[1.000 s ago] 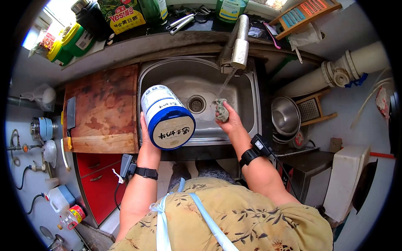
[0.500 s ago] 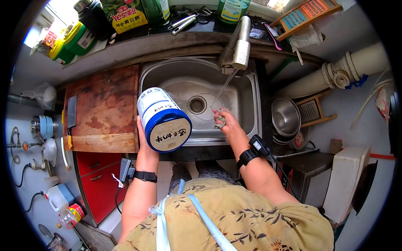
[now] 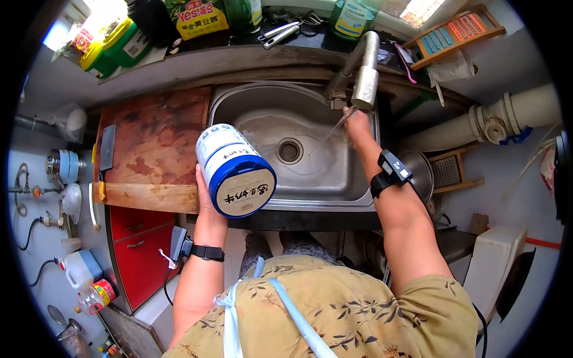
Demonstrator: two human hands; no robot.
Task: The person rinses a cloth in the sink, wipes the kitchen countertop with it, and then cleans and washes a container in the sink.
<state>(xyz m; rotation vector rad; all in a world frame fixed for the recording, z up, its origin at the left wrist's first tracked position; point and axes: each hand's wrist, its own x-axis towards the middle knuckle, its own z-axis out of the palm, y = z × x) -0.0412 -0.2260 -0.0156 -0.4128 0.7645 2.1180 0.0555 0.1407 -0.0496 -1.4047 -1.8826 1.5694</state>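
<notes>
My left hand [image 3: 203,190] is wrapped round the side of a white and blue milk powder can [image 3: 230,154], tilted so that its blue-rimmed, cream-coloured end faces me. The can is in front of the sink's near left part. At the back right of the steel sink [image 3: 268,122], my right hand [image 3: 358,127] is beside the faucet [image 3: 365,86], just under its spout. Its fingers are curled and partly hidden, so what they hold cannot be made out. A thin stream of water runs from the spout towards the basin.
Left of the sink lies a wooden cutting board [image 3: 155,149] with a cleaver [image 3: 107,149] on its left edge. A dish soap bottle [image 3: 353,18] and peelers [image 3: 280,34] stand or lie on the back ledge. Steel bowls [image 3: 416,170] and a thick pipe [image 3: 447,128] are at right.
My right hand has moved from over the basin back to the faucet; the greyish wad seen in it before no longer shows. My left hand still holds the can. The view has shifted slightly.
</notes>
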